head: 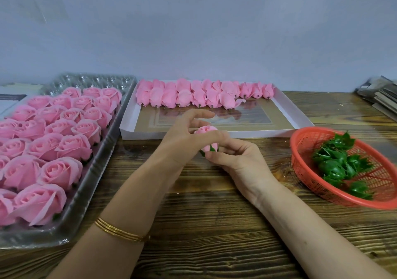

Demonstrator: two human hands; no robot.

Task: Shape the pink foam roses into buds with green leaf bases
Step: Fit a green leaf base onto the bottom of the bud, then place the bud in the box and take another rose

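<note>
Both hands meet over the middle of the wooden table around one pink foam rose bud (pixel 206 131) with a green leaf base (pixel 213 148) at its bottom. My left hand (pixel 184 138) wraps the bud from the left, thumb across its side, index finger lifted above it. My right hand (pixel 234 156) pinches the green base from below and the right. A clear plastic tray (pixel 101 167) on the left holds several open pink roses (pixel 60 171). A white shallow box (pixel 300 117) at the back holds two rows of finished buds (pixel 184 95).
A red mesh basket (pixel 305 167) at the right holds several green leaf bases (pixel 335 167). Stacked papers (pixel 382 98) lie at the far right edge. A pale wall closes the back. A gold bangle (pixel 120 231) sits on my left wrist.
</note>
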